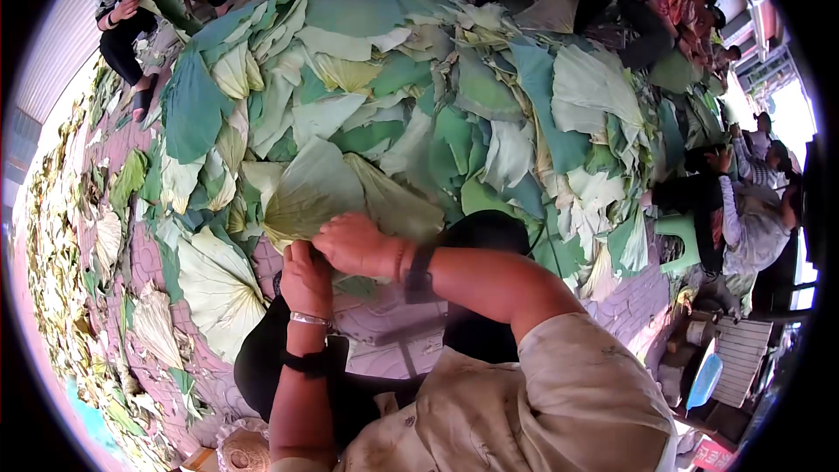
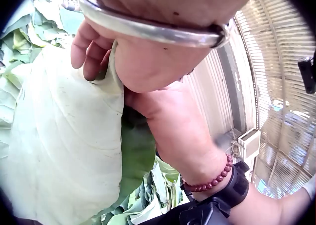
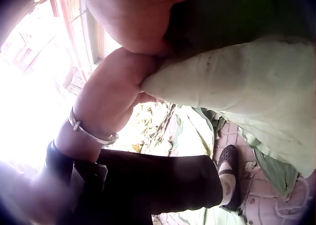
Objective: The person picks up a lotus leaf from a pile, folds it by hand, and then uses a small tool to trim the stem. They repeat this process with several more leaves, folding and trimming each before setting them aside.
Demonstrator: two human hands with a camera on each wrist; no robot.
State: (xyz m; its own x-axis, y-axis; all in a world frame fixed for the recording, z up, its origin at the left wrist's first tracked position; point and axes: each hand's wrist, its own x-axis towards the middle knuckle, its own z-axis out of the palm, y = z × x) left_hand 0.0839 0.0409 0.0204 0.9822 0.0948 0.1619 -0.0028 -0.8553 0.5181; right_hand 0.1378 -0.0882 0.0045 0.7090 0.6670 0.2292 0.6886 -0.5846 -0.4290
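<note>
A large lotus leaf, pale on its outer side, spreads out in front of the two hands in the head view. My left hand, with a silver bangle at its wrist, pinches the leaf's near edge, its fingers curled over the pale side in the left wrist view. Right beside it, my right hand grips the same gathered edge. The right wrist view shows both hands meeting at the narrow end of the folded leaf, whose inner side is dark green. The right fingertips are mostly hidden.
A big heap of lotus leaves rises ahead. Loose leaves lie on the paved ground at the left. Other people sit around the heap, one near a green stool. A straw hat is at the bottom left.
</note>
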